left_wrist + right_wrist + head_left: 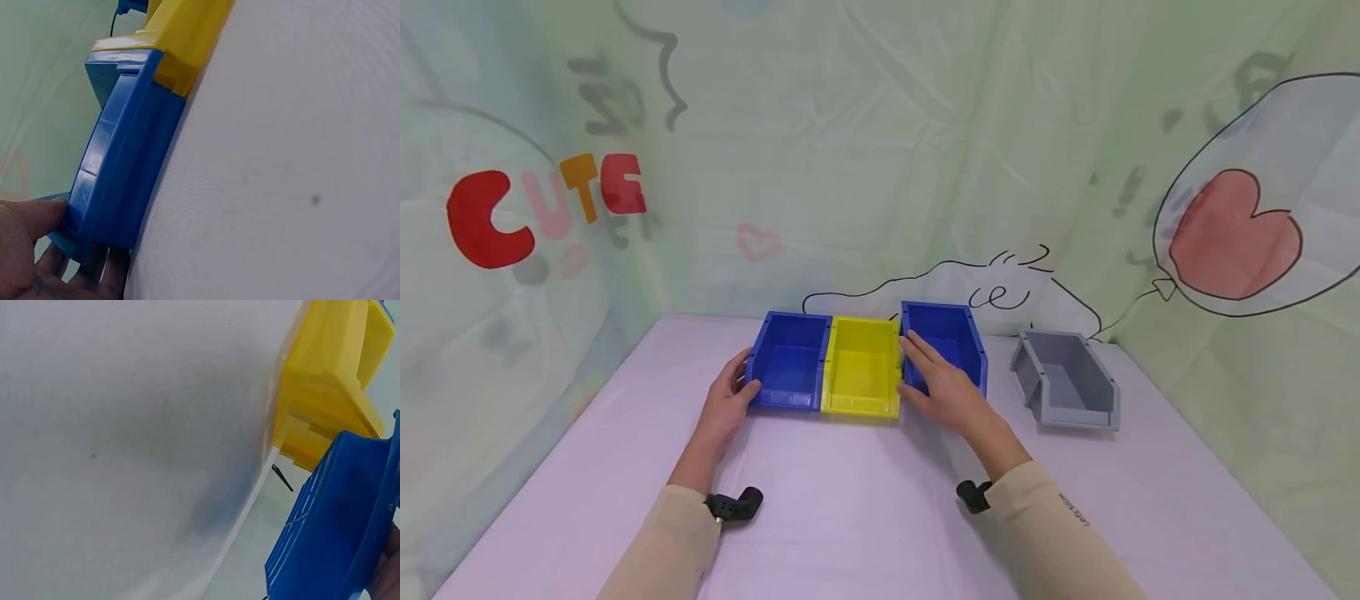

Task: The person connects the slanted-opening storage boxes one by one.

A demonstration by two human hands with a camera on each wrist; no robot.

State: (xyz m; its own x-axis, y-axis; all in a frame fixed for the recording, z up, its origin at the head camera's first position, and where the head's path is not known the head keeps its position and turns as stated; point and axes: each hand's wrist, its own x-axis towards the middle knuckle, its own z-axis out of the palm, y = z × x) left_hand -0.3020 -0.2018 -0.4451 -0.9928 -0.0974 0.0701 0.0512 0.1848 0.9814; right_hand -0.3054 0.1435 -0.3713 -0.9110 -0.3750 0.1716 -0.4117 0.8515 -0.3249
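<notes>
The left blue bin [788, 360] stands flush against the yellow bin [861, 367] on the table. My left hand [727, 402] grips its left side, with the thumb [47, 215] over the front corner and the fingers along the outer wall. My right hand [951, 396] reaches across the right blue bin [936, 321] and holds it by the left wall, beside the yellow bin. In the right wrist view that blue bin [350, 506] is lifted and tilted, with its ribbed underside showing; only a bit of my fingers [389, 565] is visible at the edge.
A grey bin [1071, 379] sits apart on the right side of the table. The table [835, 508] has a pale cloth on it, and printed curtains [850, 167] hang close behind and at both sides.
</notes>
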